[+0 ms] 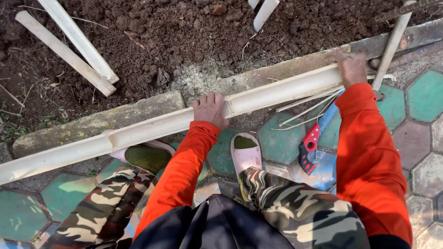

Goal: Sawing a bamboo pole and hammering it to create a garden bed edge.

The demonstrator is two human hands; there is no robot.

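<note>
A long pale split bamboo pole point(152, 127) lies slanted along a concrete curb point(115, 115), its hollow side up. My left hand point(210, 109) presses down on its middle, fingers curled over the far edge. My right hand point(351, 68) grips the pole's right end near a wooden tool handle point(390, 48). Both arms wear orange sleeves. Thin bamboo slivers point(307, 107) lie under the pole by my right forearm.
A red-handled folding saw point(311, 143) lies on the coloured hexagon paving point(424, 97). Two split bamboo pieces point(76, 46) rest on the dark soil point(184, 32) at the upper left, another point(264, 13) at the top. My feet in pink slippers point(244, 154) stand below the pole.
</note>
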